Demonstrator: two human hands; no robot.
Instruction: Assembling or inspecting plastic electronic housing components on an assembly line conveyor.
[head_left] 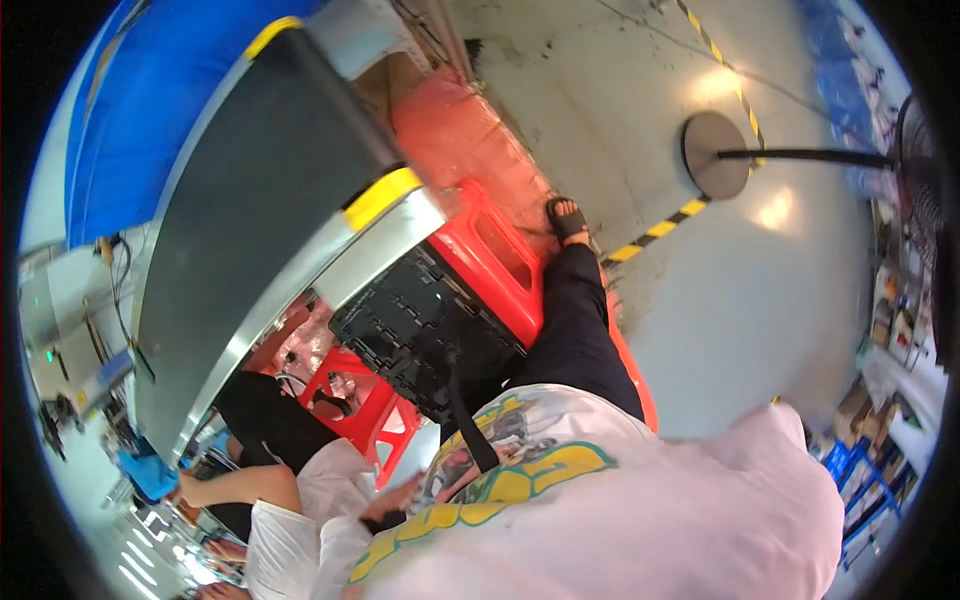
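Below the end of the grey conveyor (255, 165), the black slotted tray (405, 325) lies beside a red stool (512, 312), its long axis slanting from upper left toward the wearer's shirt (620, 510); whether the blurred left hand (398, 497) grips anything, I cannot tell.

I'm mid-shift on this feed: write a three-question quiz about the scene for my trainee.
1. True or false: the jagged-edged black plastic pieces lie between the dark-topped, silver-edged metal conveyor and the white printed T-shirt.
2. Fill in: the striped floor tape is black and ____.
3. Which is nearer the black open-toed sandal: A, the bright red plastic stool; B, the round, dark fan base?

Key: 1 true; 2 yellow; 3 A.
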